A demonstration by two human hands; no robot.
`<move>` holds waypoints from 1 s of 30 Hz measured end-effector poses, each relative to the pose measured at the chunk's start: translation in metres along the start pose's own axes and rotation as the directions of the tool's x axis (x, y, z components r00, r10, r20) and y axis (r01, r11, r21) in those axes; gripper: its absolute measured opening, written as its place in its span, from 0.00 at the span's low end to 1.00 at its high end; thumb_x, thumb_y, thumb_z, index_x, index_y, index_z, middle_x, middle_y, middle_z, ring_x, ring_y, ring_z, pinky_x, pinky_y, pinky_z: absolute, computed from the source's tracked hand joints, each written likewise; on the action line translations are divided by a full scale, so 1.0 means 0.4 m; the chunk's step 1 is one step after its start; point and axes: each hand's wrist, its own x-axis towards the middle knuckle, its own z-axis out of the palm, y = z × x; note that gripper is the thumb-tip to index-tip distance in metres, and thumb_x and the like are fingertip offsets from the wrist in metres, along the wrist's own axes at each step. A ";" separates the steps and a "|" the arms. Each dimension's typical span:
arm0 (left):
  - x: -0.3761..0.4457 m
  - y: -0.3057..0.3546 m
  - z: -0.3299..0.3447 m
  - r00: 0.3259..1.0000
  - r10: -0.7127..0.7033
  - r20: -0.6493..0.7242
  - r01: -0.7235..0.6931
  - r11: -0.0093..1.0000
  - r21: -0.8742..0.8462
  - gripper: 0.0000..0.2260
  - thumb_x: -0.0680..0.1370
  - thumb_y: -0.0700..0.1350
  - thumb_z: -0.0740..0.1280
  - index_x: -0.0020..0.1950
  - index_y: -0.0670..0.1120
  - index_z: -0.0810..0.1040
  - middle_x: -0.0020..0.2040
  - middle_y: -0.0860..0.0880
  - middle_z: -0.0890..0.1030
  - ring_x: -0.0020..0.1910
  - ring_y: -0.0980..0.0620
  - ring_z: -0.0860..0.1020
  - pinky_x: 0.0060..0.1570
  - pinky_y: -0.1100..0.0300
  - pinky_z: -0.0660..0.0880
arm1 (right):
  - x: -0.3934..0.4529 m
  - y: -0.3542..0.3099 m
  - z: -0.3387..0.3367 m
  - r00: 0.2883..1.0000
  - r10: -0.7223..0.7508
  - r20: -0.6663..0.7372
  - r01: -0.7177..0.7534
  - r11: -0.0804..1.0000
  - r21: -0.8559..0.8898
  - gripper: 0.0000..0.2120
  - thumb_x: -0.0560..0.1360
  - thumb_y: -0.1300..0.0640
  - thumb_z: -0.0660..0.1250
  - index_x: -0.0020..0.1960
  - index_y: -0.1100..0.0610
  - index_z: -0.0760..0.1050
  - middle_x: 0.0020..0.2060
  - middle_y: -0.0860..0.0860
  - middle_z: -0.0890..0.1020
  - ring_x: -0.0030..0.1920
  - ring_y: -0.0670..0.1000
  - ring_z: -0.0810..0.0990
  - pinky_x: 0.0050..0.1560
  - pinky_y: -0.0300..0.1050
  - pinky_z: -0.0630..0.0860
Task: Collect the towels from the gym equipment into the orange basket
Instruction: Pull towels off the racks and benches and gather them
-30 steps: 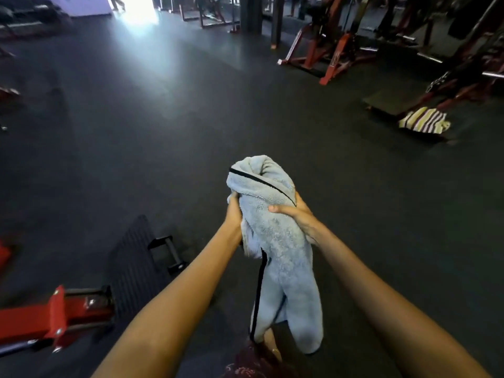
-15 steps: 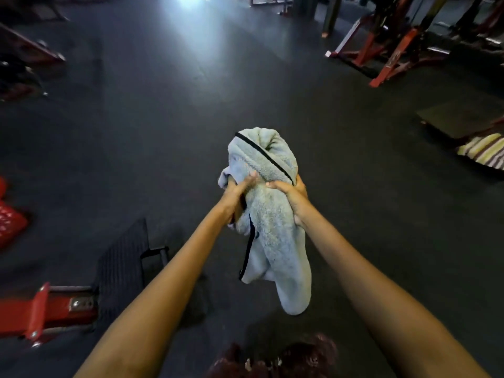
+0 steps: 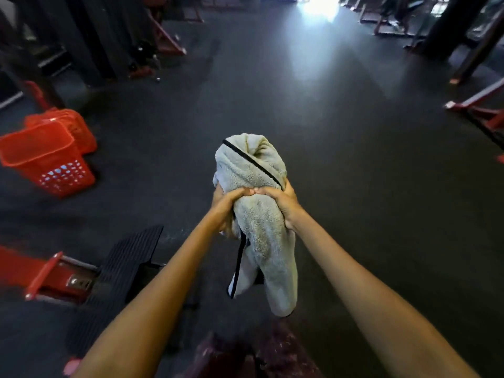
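Note:
A bunched grey towel [image 3: 255, 173] with a black trim hangs in front of me at the centre of the view. My left hand [image 3: 226, 205] grips its left side and my right hand [image 3: 281, 203] grips its right side, thumbs meeting across the cloth. The towel's lower end dangles below my hands. The orange basket [image 3: 46, 156] stands on the dark floor at the far left, tilted, its mouth open. It is well to the left of my hands.
A red machine frame [image 3: 51, 274] with a black ribbed footplate [image 3: 122, 268] lies at the lower left. More red gym frames stand at the right edge [image 3: 480, 110] and back left [image 3: 163, 34]. Dark rubber floor stretches ahead.
The view has swung left: the orange basket has come into sight at the left and the striped towel at the right has dropped out. Both hands still hold the grey towel.

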 end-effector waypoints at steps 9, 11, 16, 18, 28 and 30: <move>0.276 0.059 0.004 0.927 0.093 -0.362 -0.157 0.976 -0.152 0.32 0.56 0.41 0.73 0.60 0.38 0.75 0.51 0.44 0.81 0.50 0.46 0.80 0.47 0.53 0.80 | 0.395 -0.089 0.094 0.946 0.067 0.318 -0.022 0.990 -0.142 0.46 0.49 0.53 0.81 0.65 0.56 0.69 0.57 0.55 0.81 0.56 0.54 0.81 0.58 0.56 0.78; 0.356 0.074 -0.005 0.915 0.092 -0.392 -0.168 0.972 -0.163 0.32 0.57 0.41 0.74 0.60 0.37 0.74 0.51 0.43 0.81 0.50 0.45 0.80 0.46 0.53 0.80 | 0.484 -0.100 0.120 0.933 0.076 0.351 -0.015 0.985 -0.174 0.44 0.51 0.54 0.80 0.65 0.56 0.68 0.57 0.55 0.81 0.55 0.54 0.81 0.58 0.55 0.78; 0.540 0.135 -0.023 0.877 0.122 -0.464 -0.206 0.969 -0.134 0.13 0.66 0.34 0.71 0.49 0.44 0.76 0.43 0.49 0.80 0.42 0.52 0.79 0.36 0.61 0.78 | 0.677 -0.144 0.189 0.900 0.101 0.424 -0.011 0.978 -0.210 0.40 0.55 0.56 0.79 0.64 0.54 0.68 0.56 0.54 0.80 0.55 0.53 0.80 0.57 0.53 0.78; 0.637 0.180 -0.041 0.848 0.119 -0.517 -0.215 0.968 -0.131 0.13 0.66 0.34 0.71 0.46 0.46 0.76 0.44 0.49 0.80 0.42 0.53 0.79 0.38 0.60 0.77 | 0.786 -0.184 0.237 0.877 0.126 0.463 -0.011 0.970 -0.243 0.39 0.57 0.56 0.79 0.64 0.54 0.67 0.57 0.54 0.80 0.55 0.53 0.80 0.57 0.52 0.77; 0.991 0.343 -0.131 0.729 0.141 -0.670 -0.298 0.946 -0.125 0.29 0.58 0.40 0.70 0.60 0.41 0.74 0.49 0.48 0.81 0.45 0.54 0.80 0.36 0.65 0.76 | 1.189 -0.270 0.463 0.758 0.185 0.625 -0.009 0.962 -0.274 0.43 0.53 0.54 0.80 0.66 0.54 0.66 0.58 0.53 0.79 0.56 0.52 0.80 0.59 0.53 0.77; 1.071 0.363 -0.153 0.695 0.146 -0.704 -0.323 0.938 -0.124 0.29 0.58 0.40 0.70 0.60 0.41 0.75 0.49 0.49 0.81 0.45 0.54 0.80 0.36 0.65 0.76 | 1.277 -0.273 0.512 0.723 0.207 0.659 -0.002 0.955 -0.297 0.44 0.52 0.52 0.80 0.65 0.53 0.67 0.58 0.52 0.79 0.56 0.52 0.80 0.59 0.53 0.77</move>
